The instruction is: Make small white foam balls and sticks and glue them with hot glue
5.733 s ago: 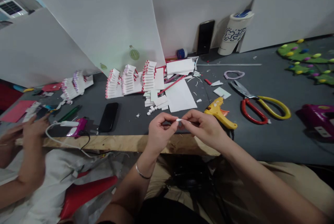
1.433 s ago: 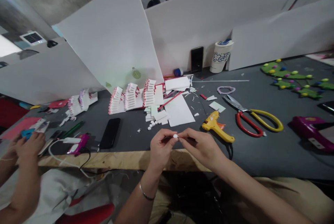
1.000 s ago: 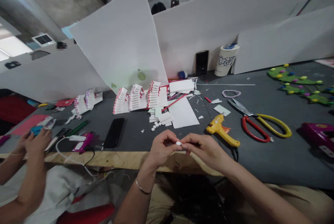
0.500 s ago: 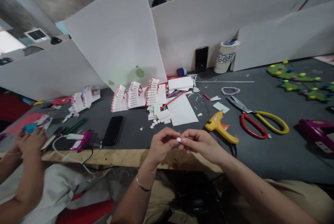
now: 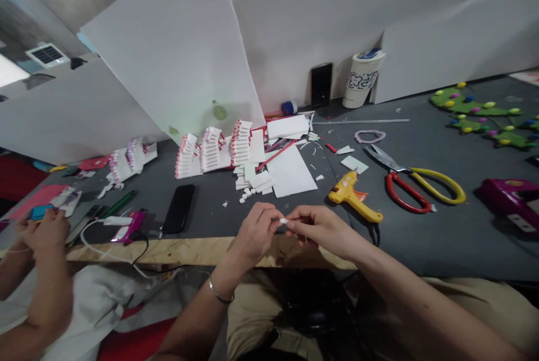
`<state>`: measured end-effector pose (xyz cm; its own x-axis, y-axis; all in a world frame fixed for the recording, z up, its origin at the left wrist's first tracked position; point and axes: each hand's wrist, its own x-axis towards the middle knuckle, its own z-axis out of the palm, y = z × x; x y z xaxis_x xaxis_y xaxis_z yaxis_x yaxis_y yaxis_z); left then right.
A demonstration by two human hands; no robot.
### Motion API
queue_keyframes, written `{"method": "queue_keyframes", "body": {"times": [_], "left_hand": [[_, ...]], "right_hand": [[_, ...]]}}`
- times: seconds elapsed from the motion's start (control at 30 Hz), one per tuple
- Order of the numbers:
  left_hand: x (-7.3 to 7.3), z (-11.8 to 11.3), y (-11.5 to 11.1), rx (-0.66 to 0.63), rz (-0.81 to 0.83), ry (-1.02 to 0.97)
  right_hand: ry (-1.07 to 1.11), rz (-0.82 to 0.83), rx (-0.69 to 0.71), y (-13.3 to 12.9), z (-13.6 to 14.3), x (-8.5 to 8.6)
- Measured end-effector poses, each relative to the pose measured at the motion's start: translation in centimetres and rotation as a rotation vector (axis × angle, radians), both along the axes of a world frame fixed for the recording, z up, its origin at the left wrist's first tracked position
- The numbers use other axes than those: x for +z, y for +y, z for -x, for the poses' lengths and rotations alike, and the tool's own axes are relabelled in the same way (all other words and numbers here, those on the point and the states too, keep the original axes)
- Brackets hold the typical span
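Observation:
A small white piece, too small to name more closely, is pinched between the fingertips of both hands above the table's front edge. My left hand, with a bangle at the wrist, is closed on its left end. From the other side my right hand grips it between thumb and fingers. Just beyond lie several little white balls and a stack of small white pieces. A yellow glue gun rests to the right of my right hand, apart from it.
Red-and-yellow-handled scissors lie at right, near a purple device. White cards with rows of red-tipped pieces stand before a leaning white board. A black phone lies left. A co-worker's hands hold something blue. A paper cup stands behind.
The view has shifted slightly. My left hand has turned a little, its back showing more, and both hands still pinch the white piece. The co-worker's hands have moved slightly.

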<state>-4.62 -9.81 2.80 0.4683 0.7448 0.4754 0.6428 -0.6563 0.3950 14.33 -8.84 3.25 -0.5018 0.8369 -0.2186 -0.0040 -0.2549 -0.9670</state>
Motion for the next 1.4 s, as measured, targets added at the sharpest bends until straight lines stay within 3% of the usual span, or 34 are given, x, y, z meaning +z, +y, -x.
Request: {"method": "queue_keyframes", "body": {"times": [0.13,0.27,0.37,0.57,0.73,1.1,1.4], "left_hand": [[0.3,-0.4,0.0,0.024,-0.171,0.246],[1.0,-0.5,0.4,-0.097,-0.198,0.311],[1.0,0.0,0.7,-0.135,-0.044,0.149],[-0.7,0.0,0.5,-0.072,0.386,-0.446],[-1.3,-0.9,0.2,-0.053,0.439,-0.686],[-0.1,0.2,0.4,-0.118,0.220,-0.278],[0.1,0.4,0.7,-0.102,-0.018,-0.062]], "right_hand": [[-0.033,-0.022,-0.044,0.0,0.1,-0.3],[-0.046,-0.052,-0.053,0.1,0.0,-0.8],[-0.030,-0.086,-0.057,0.2,-0.1,-1.0],[0.082,-0.082,-0.012,0.1,-0.3,-0.7],[0.110,-0.020,0.013,-0.2,-0.2,-0.6],[0.031,0.008,-0.004,-0.1,-0.3,-0.1],[-0.181,-0.390,-0.066,-0.4,-0.5,-0.9]]}}
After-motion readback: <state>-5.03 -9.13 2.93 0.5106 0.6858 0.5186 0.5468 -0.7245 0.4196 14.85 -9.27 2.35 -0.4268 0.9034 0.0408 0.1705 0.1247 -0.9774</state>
